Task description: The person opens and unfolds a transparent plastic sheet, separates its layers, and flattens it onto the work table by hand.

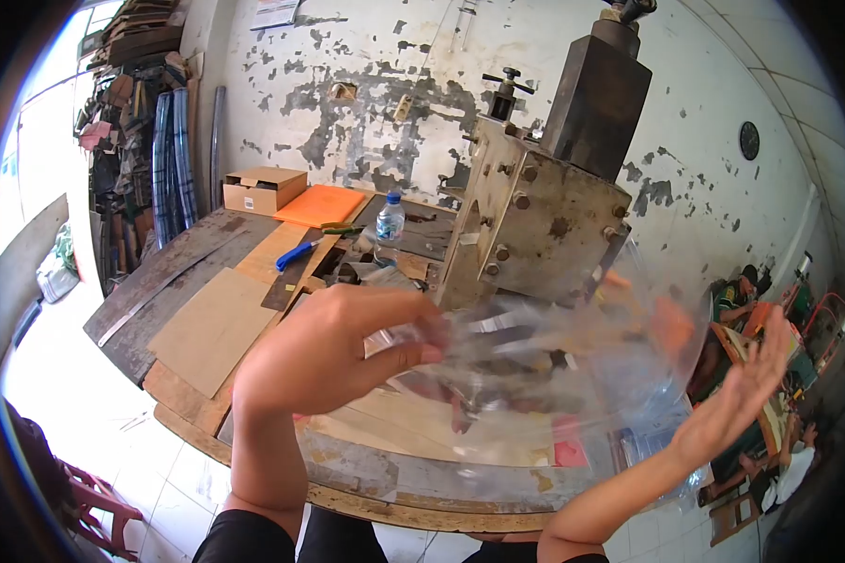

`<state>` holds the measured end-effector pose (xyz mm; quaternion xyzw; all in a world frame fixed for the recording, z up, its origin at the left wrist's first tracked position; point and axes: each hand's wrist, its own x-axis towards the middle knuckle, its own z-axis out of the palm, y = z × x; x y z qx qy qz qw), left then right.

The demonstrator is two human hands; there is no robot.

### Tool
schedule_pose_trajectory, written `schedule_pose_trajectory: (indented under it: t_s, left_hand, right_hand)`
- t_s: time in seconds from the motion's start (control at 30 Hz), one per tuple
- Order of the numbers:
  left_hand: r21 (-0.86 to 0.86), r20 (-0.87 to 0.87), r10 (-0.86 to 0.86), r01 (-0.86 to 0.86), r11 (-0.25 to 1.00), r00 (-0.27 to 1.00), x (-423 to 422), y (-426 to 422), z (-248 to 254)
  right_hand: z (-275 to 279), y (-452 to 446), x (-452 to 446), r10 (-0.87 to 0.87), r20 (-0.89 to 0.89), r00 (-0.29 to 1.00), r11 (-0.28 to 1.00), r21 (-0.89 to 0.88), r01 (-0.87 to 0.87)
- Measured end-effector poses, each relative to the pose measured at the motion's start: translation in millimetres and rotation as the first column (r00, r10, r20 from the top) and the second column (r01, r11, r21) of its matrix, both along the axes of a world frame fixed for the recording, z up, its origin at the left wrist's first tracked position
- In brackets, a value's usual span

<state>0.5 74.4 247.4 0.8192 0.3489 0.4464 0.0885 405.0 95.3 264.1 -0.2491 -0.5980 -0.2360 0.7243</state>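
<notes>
My left hand [333, 342] pinches the near-left edge of a clear plastic sheet [573, 366] between thumb and fingers. Blurred by motion, the sheet spreads above the worktable toward the right; whether it is a single sheet or a bag I cannot tell. My right hand [744, 387] is raised at the right, palm up and fingers stretched out, apart from or just beside the sheet's right end. Through the plastic show dark metal parts and an orange patch [674, 324], both unclear. Below it lies a pale board [394, 427] on the table.
A heavy metal press [545, 216] rises behind the sheet. On the table [178, 249] are a water bottle [391, 225], a blue cutter [297, 255], an orange sheet [319, 205], a cardboard box [263, 191] and brown board [207, 328]. People [737, 300] work at the far right.
</notes>
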Motion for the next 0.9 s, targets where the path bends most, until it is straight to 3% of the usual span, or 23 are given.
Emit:
schedule_pose_trajectory:
  t_s: [0.07, 0.13, 0.17, 0.27, 0.3, 0.33, 0.37, 0.4, 0.47, 0.63, 0.7, 0.83, 0.9]
  left_hand:
    - [0.037, -0.025, 0.041, -0.040, 0.999, 0.999, 13.8, -9.5, 1.1]
    - [0.126, 0.023, 0.019, -0.021, 0.992, 1.000, 29.0, -16.4, 2.0]
    - [0.188, -0.039, 0.079, -0.071, 0.980, 0.996, 34.2, -19.6, 0.4]
    - [0.220, -0.089, 0.110, -0.088, 0.972, 0.990, 50.3, -27.6, -5.0]
    - [0.214, -0.066, 0.088, -0.072, 0.974, 0.994, 56.0, -25.7, -11.8]
    - [0.213, -0.069, 0.086, -0.069, 0.975, 0.994, 56.6, -24.5, -11.4]
    - [0.219, -0.094, 0.081, -0.059, 0.974, 0.992, 56.6, -23.1, -9.8]
    - [0.226, -0.118, 0.079, -0.051, 0.973, 0.990, 56.3, -21.5, -8.5]
    - [0.237, -0.109, 0.097, -0.069, 0.969, 0.989, 53.9, -16.1, -9.9]
    - [0.205, -0.074, 0.108, -0.091, 0.974, 0.991, 41.0, -28.9, 5.3]
    - [0.205, -0.149, 0.124, -0.092, 0.974, 0.981, 31.8, -38.3, 10.7]
    - [0.135, -0.258, 0.065, -0.030, 0.990, 0.964, -0.5, -19.3, 8.5]
    - [0.047, -0.188, 0.003, 0.006, 0.999, 0.982, -14.0, -4.6, 1.9]
  right_hand:
    - [2.7, -25.1, -4.2, -0.096, 0.094, 0.991, 0.995, 0.035, 0.093]
    - [-1.3, -42.9, -26.3, -0.192, 0.339, 0.921, 0.980, 0.116, 0.162]
    - [-6.2, -48.4, -38.2, -0.195, 0.438, 0.878, 0.979, 0.137, 0.149]
    - [-7.0, -66.3, -63.3, -0.045, 0.700, 0.712, 0.981, -0.105, 0.165]
    - [-3.3, -65.3, -67.4, -0.046, 0.697, 0.715, 0.980, -0.107, 0.168]
    - [3.1, -62.0, -71.6, 0.164, 0.759, 0.631, 0.929, -0.334, 0.160]
    - [6.5, -60.3, -74.0, 0.378, 0.756, 0.535, 0.824, -0.538, 0.178]
    - [5.6, -59.6, -74.7, 0.378, 0.756, 0.535, 0.824, -0.538, 0.178]
    - [0.7, -55.4, -75.9, 0.543, 0.620, 0.567, 0.704, -0.704, 0.096]
    - [-12.9, -49.0, -52.7, 0.505, 0.586, 0.633, 0.675, -0.726, 0.133]
    - [-14.5, -44.1, -46.6, 0.461, 0.576, 0.675, 0.672, -0.724, 0.158]
    - [-9.7, -26.7, -41.5, 0.615, 0.315, 0.722, 0.513, -0.856, -0.063]
    - [-8.4, -17.4, -40.6, 0.635, 0.217, 0.741, 0.451, -0.883, -0.128]
